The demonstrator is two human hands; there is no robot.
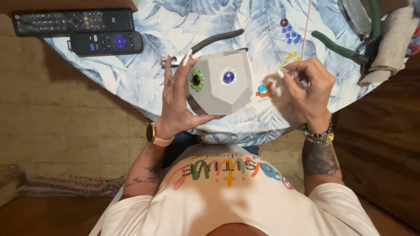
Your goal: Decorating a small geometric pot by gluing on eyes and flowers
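My left hand (pixel 177 98) grips a grey faceted pot (pixel 225 94) and tilts it on its side above the table edge. One face of the pot carries a green flower of small tiles around a dark bead (pixel 196 80). Another face has a purple gem (pixel 228 77) set in white. My right hand (pixel 304 89) hovers just right of the pot with its fingers pinched together; what they pinch is too small to tell. A blue bead ringed by orange tiles (pixel 264 91) lies on the table between pot and right hand.
The round table (pixel 144 74) has a blue leaf-print cover. Two black remotes (pixel 87 30) lie at its far left. Black-handled pliers (pixel 214 41) rest behind the pot. Blue tiles (pixel 290 34), yellow tiles (pixel 292 57), green-handled pliers (pixel 339 48) and a folded cloth (pixel 389 43) sit at right.
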